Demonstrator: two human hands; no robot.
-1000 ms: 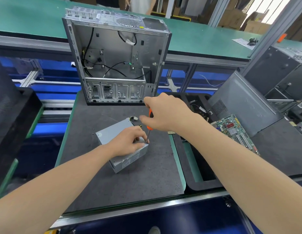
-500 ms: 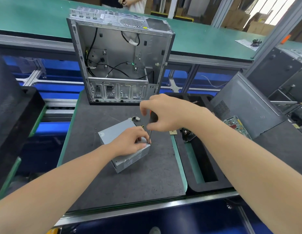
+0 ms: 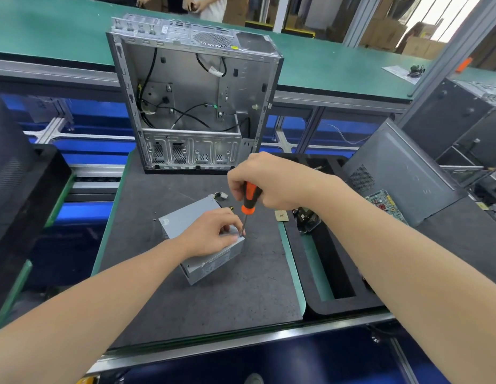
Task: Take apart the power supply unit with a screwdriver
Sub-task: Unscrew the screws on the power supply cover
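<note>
The grey power supply unit lies on the dark mat in front of the open computer case, with bare mat all round it. The left hand curls over its top and holds it down. The right hand wraps the orange-and-black screwdriver, which stands nearly upright with its tip at the unit's right top edge.
</note>
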